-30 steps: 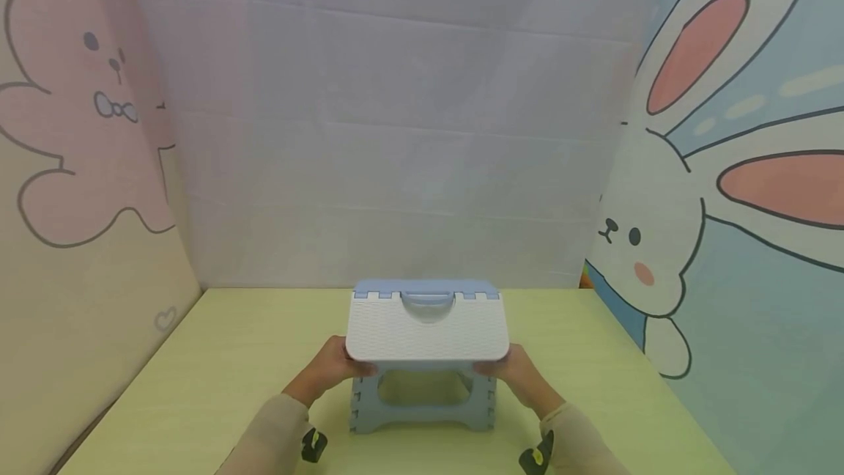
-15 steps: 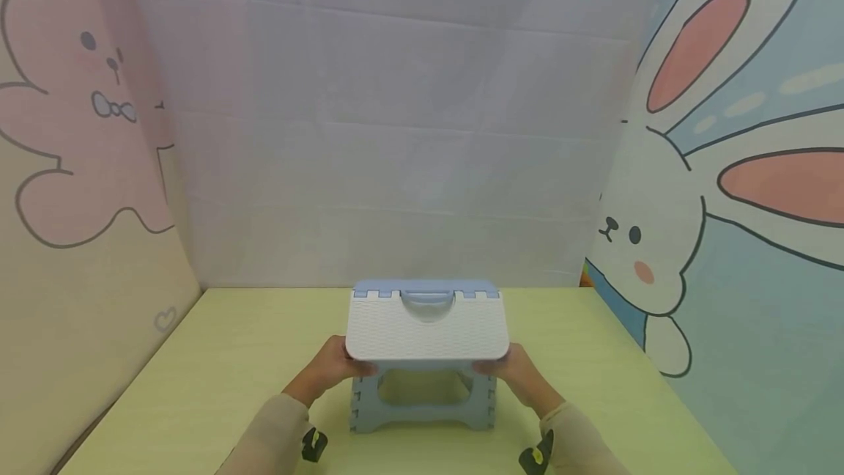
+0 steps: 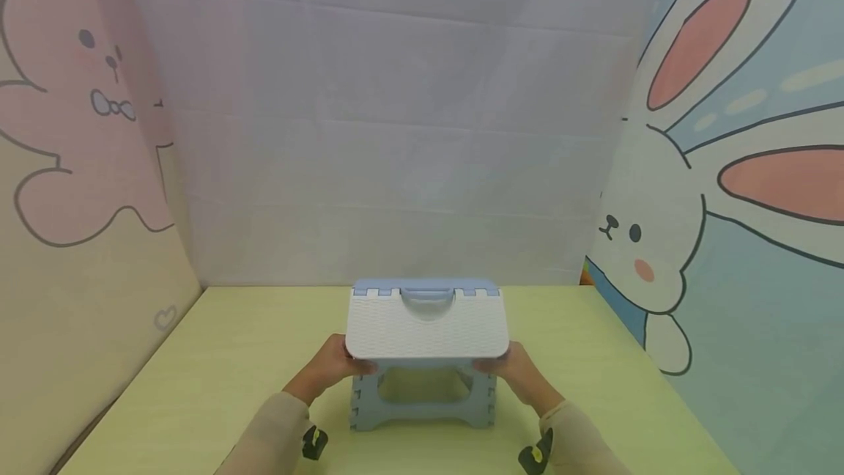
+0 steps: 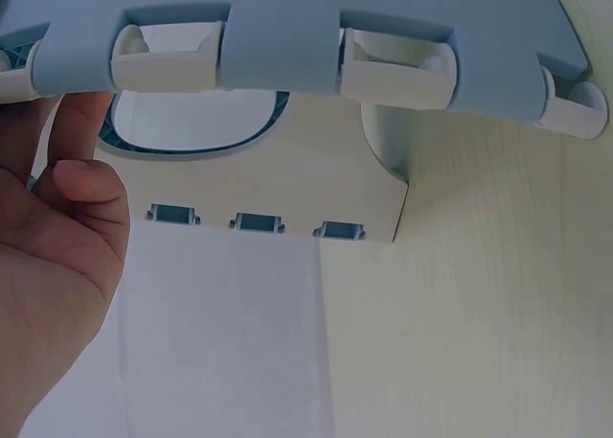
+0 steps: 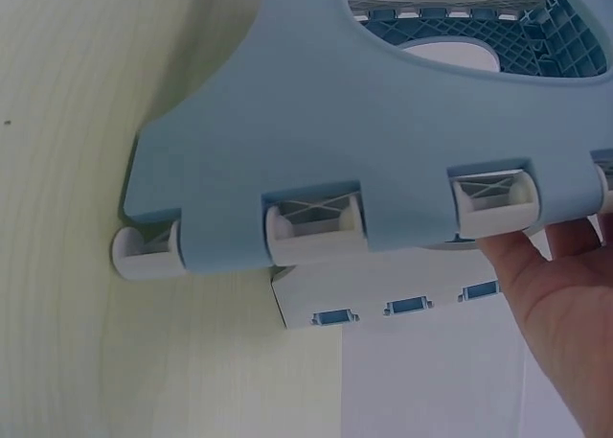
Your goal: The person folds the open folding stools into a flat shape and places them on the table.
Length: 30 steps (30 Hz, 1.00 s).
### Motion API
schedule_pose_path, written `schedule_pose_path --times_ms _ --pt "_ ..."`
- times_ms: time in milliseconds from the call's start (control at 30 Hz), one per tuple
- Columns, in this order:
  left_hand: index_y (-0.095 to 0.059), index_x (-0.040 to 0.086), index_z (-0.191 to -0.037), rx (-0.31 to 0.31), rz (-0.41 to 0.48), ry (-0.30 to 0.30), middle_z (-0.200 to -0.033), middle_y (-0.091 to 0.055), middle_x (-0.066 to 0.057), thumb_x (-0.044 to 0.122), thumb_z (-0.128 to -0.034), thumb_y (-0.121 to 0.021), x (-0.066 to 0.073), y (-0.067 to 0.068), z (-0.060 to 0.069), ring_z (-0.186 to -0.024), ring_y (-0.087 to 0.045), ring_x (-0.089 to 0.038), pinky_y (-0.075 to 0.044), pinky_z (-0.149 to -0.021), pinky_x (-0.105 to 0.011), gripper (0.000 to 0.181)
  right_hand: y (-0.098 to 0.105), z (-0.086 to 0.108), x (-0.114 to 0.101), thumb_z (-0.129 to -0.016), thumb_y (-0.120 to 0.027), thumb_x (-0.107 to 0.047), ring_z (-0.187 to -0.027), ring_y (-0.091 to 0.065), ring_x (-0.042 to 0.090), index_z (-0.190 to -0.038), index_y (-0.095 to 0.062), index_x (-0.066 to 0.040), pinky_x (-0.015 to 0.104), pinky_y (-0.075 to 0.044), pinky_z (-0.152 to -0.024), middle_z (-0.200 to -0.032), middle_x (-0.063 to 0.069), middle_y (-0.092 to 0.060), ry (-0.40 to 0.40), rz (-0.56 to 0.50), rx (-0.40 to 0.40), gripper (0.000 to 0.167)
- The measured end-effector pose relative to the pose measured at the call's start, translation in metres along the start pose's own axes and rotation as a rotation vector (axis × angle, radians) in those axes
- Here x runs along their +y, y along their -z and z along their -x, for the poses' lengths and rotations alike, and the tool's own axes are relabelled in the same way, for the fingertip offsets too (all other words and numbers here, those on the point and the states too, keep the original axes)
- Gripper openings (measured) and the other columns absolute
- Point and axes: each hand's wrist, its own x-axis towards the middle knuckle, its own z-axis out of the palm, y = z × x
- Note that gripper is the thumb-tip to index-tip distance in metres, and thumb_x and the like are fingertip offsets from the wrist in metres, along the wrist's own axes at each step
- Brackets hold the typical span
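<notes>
A folding step stool with a white textured top (image 3: pixel 427 325) and blue-grey legs (image 3: pixel 422 412) stands upright on the table, its blue handle (image 3: pixel 427 295) on the top. My left hand (image 3: pixel 332 365) grips the left end of the top, thumb at the front edge. At the right end, my right hand (image 3: pixel 517 372) holds the top the same way. In the left wrist view the left hand (image 4: pixel 62 227) has curled fingers by the stool's hinged side (image 4: pixel 283 50). The right wrist view shows the right hand (image 5: pixel 565 304) at the stool's side (image 5: pixel 316 122), fingertips partly hidden.
The pale yellow-green table (image 3: pixel 250 336) reaches a white sheet (image 3: pixel 395 130) at the back. A wall with a pink cartoon figure (image 3: pixel 99 130) is on the left, and a wall with a white rabbit (image 3: pixel 659 233) on the right.
</notes>
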Motion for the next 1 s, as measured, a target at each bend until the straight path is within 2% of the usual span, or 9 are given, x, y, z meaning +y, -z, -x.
schedule_pose_path --times_ms 233,667,1000 --pt "-0.056 -0.017 -0.116 -0.005 -0.008 -0.006 -0.113 -0.062 -0.030 -0.002 -0.0784 -0.074 -0.0009 0.0005 -0.0002 -0.105 -0.060 -0.042 -0.052 -0.084 -0.048 0.044 0.0001 -0.0006 0.0005 -0.087 -0.066 -0.009 -0.116 -0.050 0.048 -0.125 -0.047 0.018 0.054 -0.042 -0.097 -0.126 0.035 -0.052 0.003 -0.004 -0.004 0.050" --pt "-0.057 -0.014 -0.117 -0.007 -0.006 0.038 -0.116 -0.062 -0.028 0.002 -0.0790 -0.075 -0.0007 0.0015 -0.0006 -0.107 -0.058 -0.043 -0.050 -0.087 -0.051 0.045 0.0002 -0.0010 -0.0015 -0.088 -0.065 -0.008 -0.117 -0.049 0.048 -0.126 -0.047 0.017 0.053 -0.042 -0.097 -0.126 0.034 -0.052 -0.001 -0.019 -0.013 0.049" --pt "-0.056 -0.015 -0.118 -0.014 0.025 0.040 -0.117 -0.061 -0.028 0.002 -0.0790 -0.075 -0.0005 0.0012 0.0010 -0.107 -0.060 -0.038 -0.051 -0.086 -0.047 0.047 -0.0009 -0.0011 -0.0010 -0.087 -0.065 -0.007 -0.116 -0.051 0.045 -0.125 -0.046 0.018 0.052 -0.042 -0.097 -0.126 0.035 -0.052 -0.010 -0.036 -0.013 0.049"
